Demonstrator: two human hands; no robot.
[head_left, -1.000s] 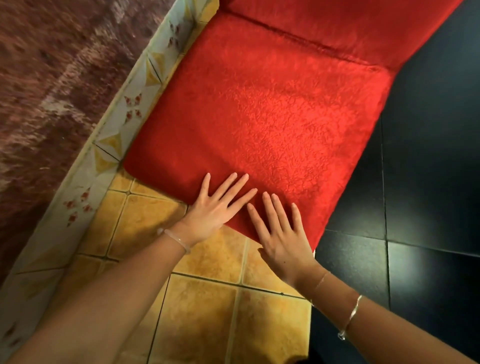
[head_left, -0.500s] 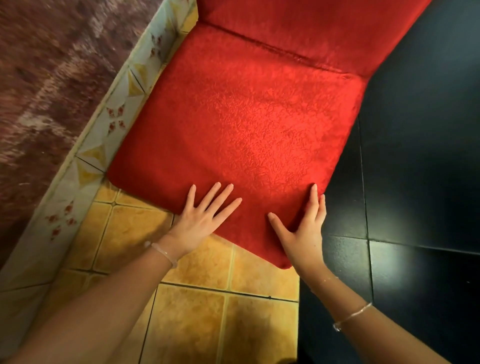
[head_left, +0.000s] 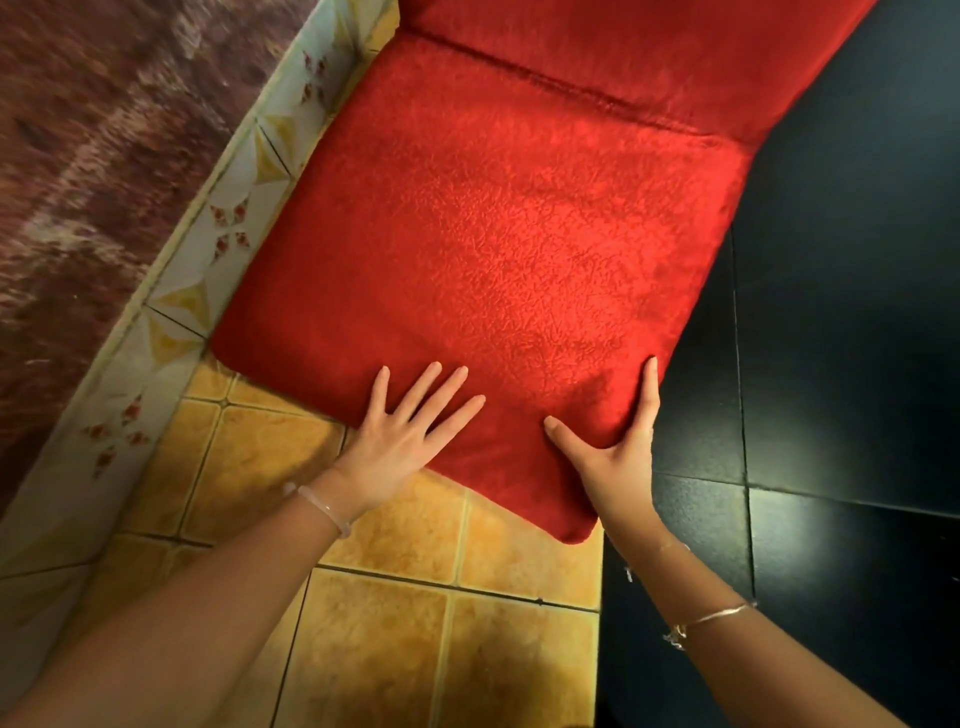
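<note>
A red plush cushion (head_left: 498, 249) lies flat on a tiled ledge, with a second red cushion (head_left: 623, 47) butted against its far edge. My left hand (head_left: 405, 431) presses flat on the near edge of the cushion, fingers straight and spread. My right hand (head_left: 618, 441) rests on the cushion's near right corner, thumb lying on top and straight fingers running along the right side edge. Both wrists wear thin bracelets.
Yellow-brown tiles (head_left: 395, 597) cover the ledge in front of the cushion. A patterned pale tile border (head_left: 171, 312) runs along the left, with a dark red-brown wall (head_left: 78, 156) beyond it. Glossy black floor tiles (head_left: 841, 338) lie to the right, below the ledge.
My right hand has slid from the top of the cushion to its right corner and side edge. The left hand has stayed pressed on the near edge.
</note>
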